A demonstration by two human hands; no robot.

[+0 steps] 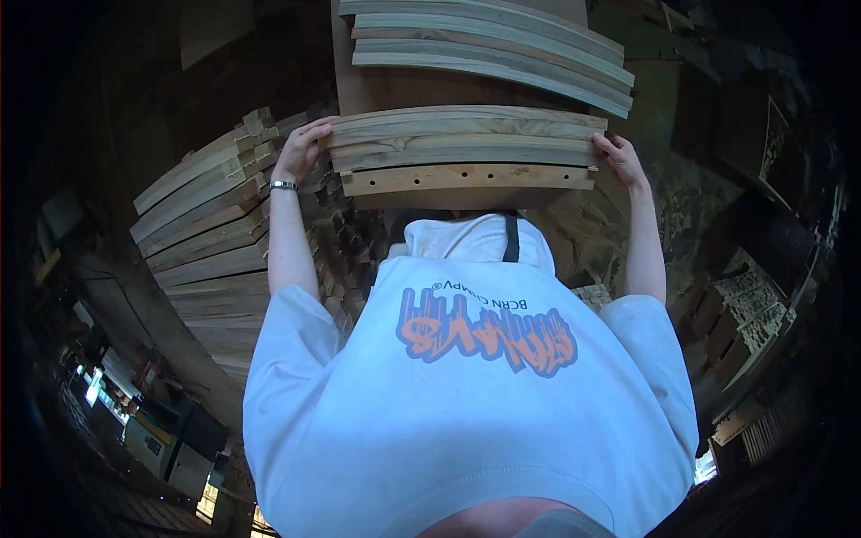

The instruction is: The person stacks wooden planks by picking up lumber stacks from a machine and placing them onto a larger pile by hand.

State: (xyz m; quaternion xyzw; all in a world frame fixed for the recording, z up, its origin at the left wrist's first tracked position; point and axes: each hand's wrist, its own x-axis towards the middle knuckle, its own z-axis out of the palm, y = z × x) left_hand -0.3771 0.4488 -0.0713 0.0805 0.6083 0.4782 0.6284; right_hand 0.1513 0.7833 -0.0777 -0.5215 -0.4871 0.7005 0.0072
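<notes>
Several wooden boards [466, 130] lie side by side in front of my body, their long edges slightly bowed by the lens or by their shape. At their left end my left hand [307, 148] grips with the fingers curled over the corner; a metal bracelet circles its wrist. My right hand [619, 160] holds the right end, thumb and fingers closed about the edge. Closest to my shirt is a board with several dark holes [439, 177] along its face. The undersides of the boards and parts of my fingers are hidden.
Beyond the held boards, a stack of similar boards [489, 45] rests on a brown panel [421, 90]. A large pile of wooden pieces [211, 224] stands on my left. More stacked wood [749, 305] is at the right, and a pale machine [152, 444] is at lower left.
</notes>
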